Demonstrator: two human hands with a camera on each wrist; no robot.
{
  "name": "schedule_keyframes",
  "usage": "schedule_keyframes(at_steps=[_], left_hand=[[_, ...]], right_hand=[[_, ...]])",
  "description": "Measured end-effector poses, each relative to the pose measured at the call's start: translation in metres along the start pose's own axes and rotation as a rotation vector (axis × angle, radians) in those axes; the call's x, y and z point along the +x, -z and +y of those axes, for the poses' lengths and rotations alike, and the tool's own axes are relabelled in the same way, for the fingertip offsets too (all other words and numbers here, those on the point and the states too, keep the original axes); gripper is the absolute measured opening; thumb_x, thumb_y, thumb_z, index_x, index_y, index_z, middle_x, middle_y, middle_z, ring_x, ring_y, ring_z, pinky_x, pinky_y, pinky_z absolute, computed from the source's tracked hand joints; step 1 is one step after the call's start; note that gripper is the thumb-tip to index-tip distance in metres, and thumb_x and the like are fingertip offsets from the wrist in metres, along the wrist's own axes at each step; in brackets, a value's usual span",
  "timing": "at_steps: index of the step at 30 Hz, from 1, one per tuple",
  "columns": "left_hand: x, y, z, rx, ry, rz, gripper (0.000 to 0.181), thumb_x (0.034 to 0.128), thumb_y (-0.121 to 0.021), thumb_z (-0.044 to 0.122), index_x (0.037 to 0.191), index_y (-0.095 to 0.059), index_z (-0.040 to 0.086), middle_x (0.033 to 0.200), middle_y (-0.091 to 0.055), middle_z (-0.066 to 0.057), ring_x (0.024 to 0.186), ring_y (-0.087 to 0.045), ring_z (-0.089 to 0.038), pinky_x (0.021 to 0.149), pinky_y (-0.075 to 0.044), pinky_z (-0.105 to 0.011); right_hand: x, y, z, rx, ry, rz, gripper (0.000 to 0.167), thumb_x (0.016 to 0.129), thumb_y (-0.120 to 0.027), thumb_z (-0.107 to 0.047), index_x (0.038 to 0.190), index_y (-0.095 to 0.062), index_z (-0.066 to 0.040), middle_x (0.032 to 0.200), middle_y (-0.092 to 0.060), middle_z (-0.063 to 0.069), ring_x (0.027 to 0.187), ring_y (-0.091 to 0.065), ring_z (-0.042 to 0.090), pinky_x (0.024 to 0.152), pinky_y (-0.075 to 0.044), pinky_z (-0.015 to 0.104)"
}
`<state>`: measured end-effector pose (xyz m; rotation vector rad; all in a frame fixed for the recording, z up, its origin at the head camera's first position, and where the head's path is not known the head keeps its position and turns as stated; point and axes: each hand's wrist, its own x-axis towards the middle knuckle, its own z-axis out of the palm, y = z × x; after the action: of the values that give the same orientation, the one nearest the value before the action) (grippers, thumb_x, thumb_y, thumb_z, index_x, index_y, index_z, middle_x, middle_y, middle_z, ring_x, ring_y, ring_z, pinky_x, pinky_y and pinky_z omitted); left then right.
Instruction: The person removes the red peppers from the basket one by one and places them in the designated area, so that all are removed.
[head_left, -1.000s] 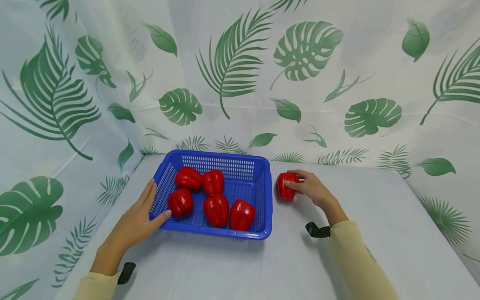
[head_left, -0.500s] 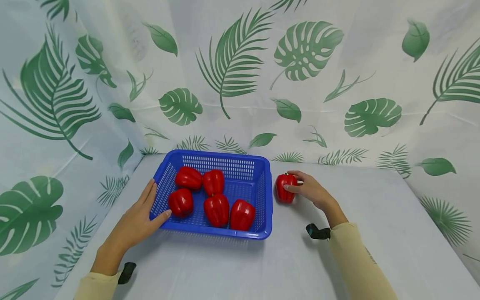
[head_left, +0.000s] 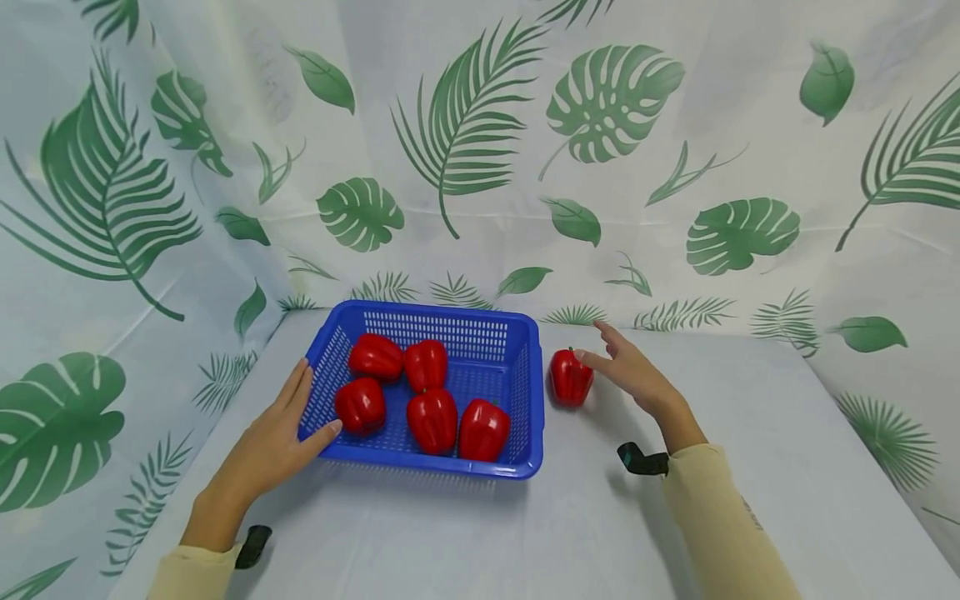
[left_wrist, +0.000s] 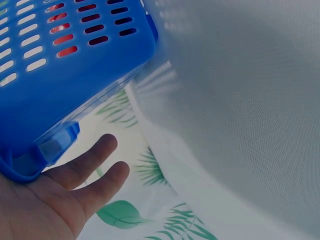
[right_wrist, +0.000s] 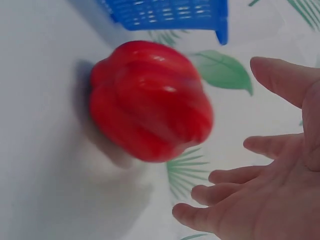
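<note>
Basket [head_left: 420,464], one: blue plastic, rectangular, slotted walls, smooth raised rim, rounded corners; its slotted floor shows at far right.
Five peppers [head_left: 432,422], in basket: glossy red, lobed, gathered toward its left and near sides.
Loose pepper [head_left: 570,382], one: same finish, upright, stem uppermost, just right of basket, a narrow gap between.
Left hand [head_left: 273,442]: at basket's left rim; fingers straight, thumb spread from them over the near-left corner.
Right hand [head_left: 637,375]: right of basket, beside loose pepper and apart from it; fingers spread.
Worktop [head_left: 465,550]: pale, fine-textured, running on before basket and to its right; far edge close behind basket.
Sheet [head_left: 652,242]: white, creased, green leaf prints, behind basket.
</note>
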<state>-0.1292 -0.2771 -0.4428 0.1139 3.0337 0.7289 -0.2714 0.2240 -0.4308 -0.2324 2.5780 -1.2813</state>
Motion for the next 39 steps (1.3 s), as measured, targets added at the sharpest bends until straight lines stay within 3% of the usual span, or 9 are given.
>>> schedule_keyframes(at_steps=[14,28,35,39], left_hand=[[0.000,-0.001,-0.002,0.005,0.004,0.000,0.107,0.1008,-0.061,0.061,0.170,-0.008,-0.002,0.178,-0.002,-0.022,0.155,-0.020,-0.057,0.110,-0.035,-0.077],[0.001,-0.001,-0.003,-0.001,-0.002,0.005,0.107,0.1014,-0.060,0.061,0.170,-0.007,-0.002,0.178,-0.002,-0.021,0.156,-0.019,-0.056,0.111,-0.033,-0.076],[0.001,-0.001,-0.004,-0.006,-0.015,0.009,0.106,0.1017,-0.060,0.060,0.170,-0.008,-0.002,0.178,-0.002,-0.021,0.156,-0.020,-0.055,0.112,-0.033,-0.076],[0.001,-0.002,-0.004,-0.009,-0.017,0.007,0.105,0.1020,-0.059,0.060,0.170,-0.008,-0.002,0.178,-0.002,-0.021,0.156,-0.020,-0.055,0.112,-0.032,-0.076]], right_hand=[[-0.011,0.010,-0.026,-0.011,0.086,0.049,0.094,0.105,-0.065,-0.046,0.174,-0.009,-0.016,0.178,-0.012,0.020,0.160,-0.014,0.049,0.116,-0.029,0.076],[-0.025,-0.006,-0.062,0.102,0.151,0.007,0.083,0.105,-0.067,-0.042,0.173,-0.024,-0.021,0.175,-0.027,0.017,0.159,-0.027,0.043,0.117,-0.032,0.072],[-0.030,-0.021,-0.072,0.104,0.214,-0.055,0.078,0.105,-0.068,-0.040,0.170,-0.033,-0.014,0.171,-0.036,0.016,0.155,-0.036,0.043,0.114,-0.039,0.068],[-0.031,-0.031,-0.075,0.040,0.254,-0.087,0.073,0.105,-0.068,-0.039,0.165,-0.041,-0.007,0.166,-0.045,0.018,0.151,-0.042,0.044,0.112,-0.044,0.065]])
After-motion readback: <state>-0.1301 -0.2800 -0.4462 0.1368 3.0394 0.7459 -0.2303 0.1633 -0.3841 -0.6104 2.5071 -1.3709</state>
